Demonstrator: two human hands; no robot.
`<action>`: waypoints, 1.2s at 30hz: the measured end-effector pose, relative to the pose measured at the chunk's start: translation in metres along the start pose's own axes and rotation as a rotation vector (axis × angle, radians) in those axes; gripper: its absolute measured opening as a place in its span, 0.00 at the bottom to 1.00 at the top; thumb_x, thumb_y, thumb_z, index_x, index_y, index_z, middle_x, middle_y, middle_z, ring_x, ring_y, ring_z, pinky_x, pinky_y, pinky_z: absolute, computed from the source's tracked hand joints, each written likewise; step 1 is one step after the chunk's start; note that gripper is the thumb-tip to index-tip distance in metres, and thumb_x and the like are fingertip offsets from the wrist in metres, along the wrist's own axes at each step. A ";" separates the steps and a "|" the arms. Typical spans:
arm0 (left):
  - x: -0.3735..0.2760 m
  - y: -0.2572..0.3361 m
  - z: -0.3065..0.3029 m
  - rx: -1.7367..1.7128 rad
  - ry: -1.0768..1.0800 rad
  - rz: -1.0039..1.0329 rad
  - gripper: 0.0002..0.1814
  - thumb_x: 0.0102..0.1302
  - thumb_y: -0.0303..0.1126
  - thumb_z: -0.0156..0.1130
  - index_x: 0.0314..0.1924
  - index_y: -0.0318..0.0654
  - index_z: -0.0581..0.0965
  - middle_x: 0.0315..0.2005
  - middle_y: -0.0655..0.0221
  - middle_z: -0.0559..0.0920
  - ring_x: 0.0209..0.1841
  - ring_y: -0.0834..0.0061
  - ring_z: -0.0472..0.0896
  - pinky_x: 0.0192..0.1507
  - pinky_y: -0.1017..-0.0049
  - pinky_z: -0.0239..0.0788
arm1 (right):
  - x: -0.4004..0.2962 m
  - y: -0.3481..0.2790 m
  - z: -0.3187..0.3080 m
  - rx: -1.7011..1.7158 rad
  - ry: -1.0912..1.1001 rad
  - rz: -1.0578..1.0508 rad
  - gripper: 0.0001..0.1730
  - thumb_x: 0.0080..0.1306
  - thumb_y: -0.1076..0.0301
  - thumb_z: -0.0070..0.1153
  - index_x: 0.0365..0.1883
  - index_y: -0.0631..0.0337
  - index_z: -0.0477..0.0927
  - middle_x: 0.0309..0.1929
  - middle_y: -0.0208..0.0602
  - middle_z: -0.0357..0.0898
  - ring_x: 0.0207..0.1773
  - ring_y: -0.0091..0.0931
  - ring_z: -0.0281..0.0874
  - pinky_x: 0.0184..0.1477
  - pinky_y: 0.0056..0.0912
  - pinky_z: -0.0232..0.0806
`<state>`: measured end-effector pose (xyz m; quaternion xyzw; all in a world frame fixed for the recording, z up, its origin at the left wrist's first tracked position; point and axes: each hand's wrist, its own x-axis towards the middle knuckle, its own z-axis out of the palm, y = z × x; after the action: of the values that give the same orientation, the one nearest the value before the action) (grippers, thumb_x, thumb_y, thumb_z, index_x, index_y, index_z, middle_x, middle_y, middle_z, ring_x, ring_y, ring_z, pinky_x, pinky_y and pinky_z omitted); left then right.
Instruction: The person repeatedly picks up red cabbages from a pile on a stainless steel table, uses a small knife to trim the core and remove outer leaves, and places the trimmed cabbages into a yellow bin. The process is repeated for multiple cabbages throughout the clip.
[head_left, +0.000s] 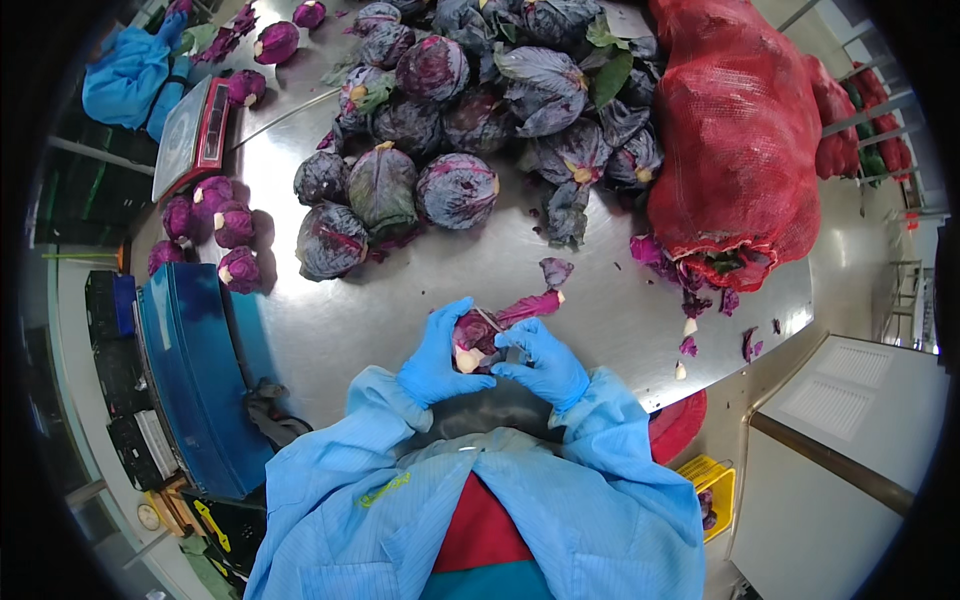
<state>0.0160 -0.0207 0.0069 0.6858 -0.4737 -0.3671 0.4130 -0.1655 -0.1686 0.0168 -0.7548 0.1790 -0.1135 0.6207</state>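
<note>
My left hand (442, 356), in a blue glove, holds a red cabbage (475, 337) near the table's front edge; its pale cut stem faces me. In my right hand (544, 364), also blue-gloved, is a knife (491, 319), its thin blade lying across the cabbage. Part of the handle is hidden by my fingers. A loose purple leaf (531, 306) with a pale end lies just beyond my right hand, and a smaller leaf piece (556, 272) is past it. Untrimmed red cabbages (457, 191) with dark outer leaves are heaped farther back.
A red mesh sack (739, 142) lies at the right of the steel table (600, 315), with leaf scraps by its mouth. Trimmed cabbages (234, 225), a scale (191, 139) and a blue crate (195, 375) are at left. At the upper left, a co-worker's blue sleeve (124, 79) shows.
</note>
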 end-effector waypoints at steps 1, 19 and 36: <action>0.000 -0.001 -0.001 -0.032 -0.011 -0.006 0.63 0.42 0.46 0.84 0.72 0.35 0.53 0.65 0.53 0.62 0.69 0.55 0.63 0.72 0.61 0.53 | 0.004 0.001 -0.004 -0.025 -0.021 -0.034 0.27 0.59 0.65 0.71 0.56 0.61 0.77 0.46 0.36 0.71 0.46 0.32 0.74 0.50 0.29 0.68; 0.001 -0.007 -0.006 -0.221 -0.034 -0.021 0.63 0.42 0.35 0.85 0.74 0.37 0.54 0.66 0.57 0.67 0.68 0.63 0.68 0.71 0.64 0.57 | 0.026 0.011 -0.018 -0.349 -0.257 -0.235 0.11 0.62 0.66 0.66 0.38 0.57 0.78 0.34 0.38 0.73 0.33 0.37 0.74 0.37 0.36 0.67; 0.021 0.030 0.077 0.431 0.379 -0.137 0.58 0.46 0.45 0.77 0.71 0.28 0.54 0.65 0.39 0.62 0.64 0.38 0.65 0.66 0.50 0.58 | -0.016 0.006 0.015 0.068 0.435 0.246 0.18 0.63 0.68 0.68 0.49 0.62 0.78 0.39 0.31 0.80 0.37 0.19 0.76 0.40 0.24 0.71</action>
<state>-0.0579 -0.0641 0.0022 0.8444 -0.4077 -0.1508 0.3131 -0.1752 -0.1490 0.0089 -0.6640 0.3948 -0.2029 0.6017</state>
